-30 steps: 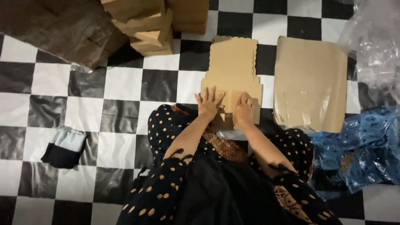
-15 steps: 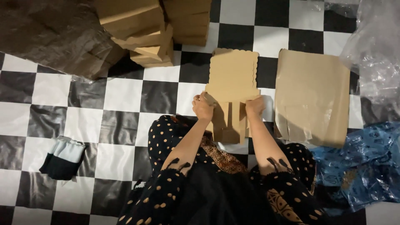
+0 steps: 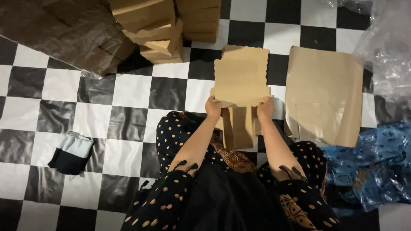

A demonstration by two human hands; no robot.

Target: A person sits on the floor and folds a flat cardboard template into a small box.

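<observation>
I see a plain tan cardboard cutout [image 3: 241,79] with scalloped edges over a black-and-white checkered floor [image 3: 128,92]. My sleeves [image 3: 171,201] are black with orange dots. Right lies tan paper [image 3: 323,96]; near right, blue patterned plastic [image 3: 372,164]; left, a black-and-pale-blue cloth [image 3: 70,152].

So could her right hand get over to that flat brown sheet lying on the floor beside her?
Probably yes. The right hand grips the scalloped cardboard piece, and the flat brown sheet lies just beside it with bare floor between; she'd need to let go first.

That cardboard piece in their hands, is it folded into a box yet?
Not yet: the cardboard piece shows one bend, between left hand and right hand.
</observation>
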